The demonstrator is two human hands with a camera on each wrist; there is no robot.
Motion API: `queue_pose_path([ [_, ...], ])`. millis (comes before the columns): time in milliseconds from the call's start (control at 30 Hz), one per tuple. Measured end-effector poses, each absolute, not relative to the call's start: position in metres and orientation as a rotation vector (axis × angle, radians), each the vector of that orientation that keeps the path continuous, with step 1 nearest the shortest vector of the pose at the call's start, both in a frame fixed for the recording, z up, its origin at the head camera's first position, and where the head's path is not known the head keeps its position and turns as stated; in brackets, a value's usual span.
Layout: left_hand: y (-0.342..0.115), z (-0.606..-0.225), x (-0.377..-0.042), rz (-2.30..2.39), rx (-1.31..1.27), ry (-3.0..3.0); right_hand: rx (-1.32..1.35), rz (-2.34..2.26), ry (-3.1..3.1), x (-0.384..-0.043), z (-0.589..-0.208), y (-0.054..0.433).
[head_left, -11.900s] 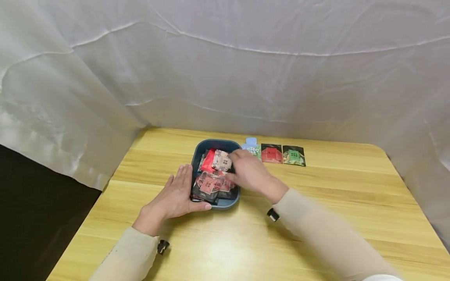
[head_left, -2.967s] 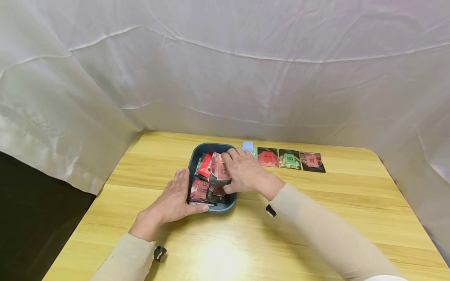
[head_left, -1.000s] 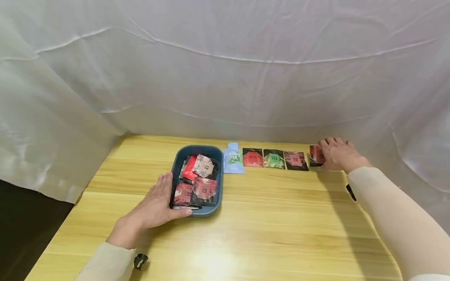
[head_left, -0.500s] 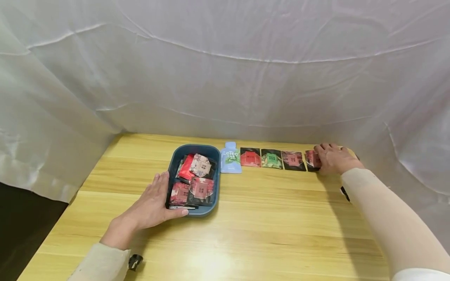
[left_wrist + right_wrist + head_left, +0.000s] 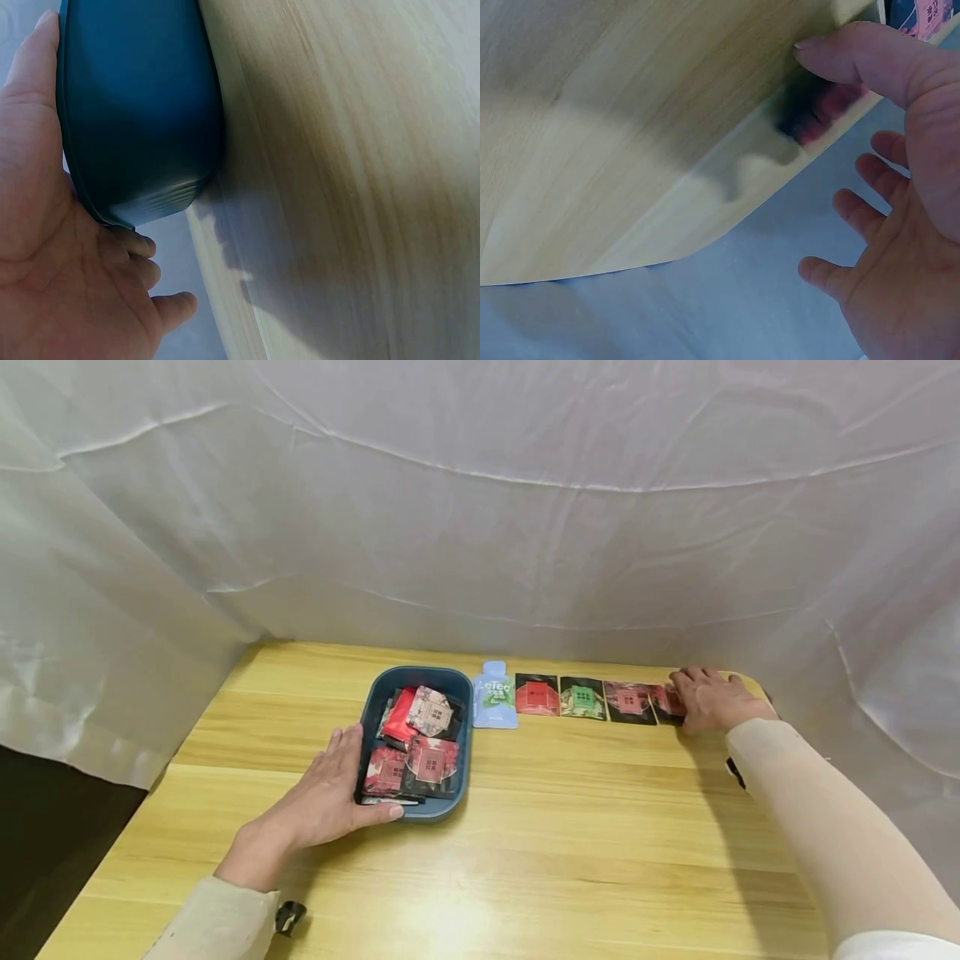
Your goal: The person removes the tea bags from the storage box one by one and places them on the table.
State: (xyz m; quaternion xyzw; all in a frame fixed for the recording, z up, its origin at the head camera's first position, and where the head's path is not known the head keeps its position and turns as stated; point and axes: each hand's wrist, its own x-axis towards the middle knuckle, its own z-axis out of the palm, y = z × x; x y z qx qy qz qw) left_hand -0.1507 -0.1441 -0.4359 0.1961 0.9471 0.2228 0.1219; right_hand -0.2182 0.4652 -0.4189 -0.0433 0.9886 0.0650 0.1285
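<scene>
My left hand point(image 5: 318, 797) rests on the left wall of a blue plastic bin point(image 5: 462, 768), fingers straight along the side and thumb at the near corner. The left wrist view shows my palm beside the bin's outer wall point(image 5: 142, 97). Inside lie several sachets, among them a red-and-black sachet point(image 5: 431, 766), a cream patterned sachet point(image 5: 432, 712) and a red one point(image 5: 397, 720). At the right end of a row, my right hand point(image 5: 716, 702) touches a dark red sachet point(image 5: 667, 702), partly hidden by it. Loosely spread fingers and thumb show around this sachet point(image 5: 825, 109) in the right wrist view.
The row along the table's back edge holds a pale blue LeTea pouch point(image 5: 495, 700), a black-and-red sachet point(image 5: 537, 695), a green sachet point(image 5: 582, 698) and a pink-and-black sachet point(image 5: 630, 702). A pale grey curtain point(image 5: 480, 527) hangs behind the wooden table point(image 5: 570, 835).
My right hand has gone from the bin to the row's right end with a dark red sachet, then slid it left against the pink-and-black one. My left hand stays on the bin.
</scene>
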Motion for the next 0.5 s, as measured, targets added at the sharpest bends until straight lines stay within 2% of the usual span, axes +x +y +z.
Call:
queue_pose_path([
  [267, -0.154, -0.435, -0.148, 0.657, 0.55, 2.777, -0.15, 0.163, 2.868, -0.224, -0.422, 0.451],
  [500, -0.146, -0.44, -0.152, 0.689, 0.581, 2.765, -0.235, 0.104, 2.958, -0.222, -0.419, 0.436],
])
